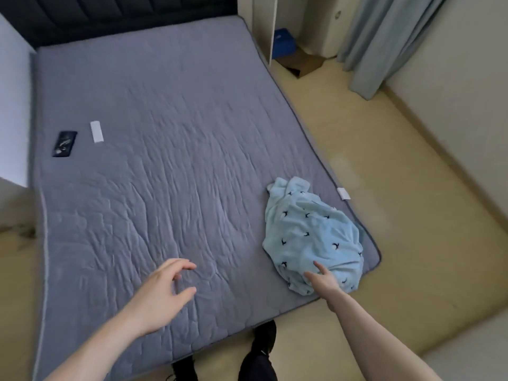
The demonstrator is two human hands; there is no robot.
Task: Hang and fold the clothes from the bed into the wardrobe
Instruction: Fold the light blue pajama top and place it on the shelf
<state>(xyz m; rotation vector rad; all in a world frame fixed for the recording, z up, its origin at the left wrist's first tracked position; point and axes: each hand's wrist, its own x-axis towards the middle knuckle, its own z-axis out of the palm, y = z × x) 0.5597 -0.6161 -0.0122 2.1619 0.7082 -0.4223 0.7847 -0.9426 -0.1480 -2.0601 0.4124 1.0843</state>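
Observation:
A crumpled light blue garment [310, 232] with small dark bird prints lies near the bed's front right corner. The bed [165, 160] has a grey quilted cover. My right hand [323, 279] rests on the garment's near edge, thumb up, fingers tucked into or under the cloth; whether it grips is unclear. My left hand [165, 292] hovers over the bare cover to the left of the garment, fingers curled apart, holding nothing. No wardrobe is in view.
A dark phone [64, 143] and a white remote [96, 132] lie on the bed's far left. A white tag [343, 193] sits at the right edge. Beyond are a white desk [275, 26], a blue box [284, 45], cardboard and curtains [384, 39].

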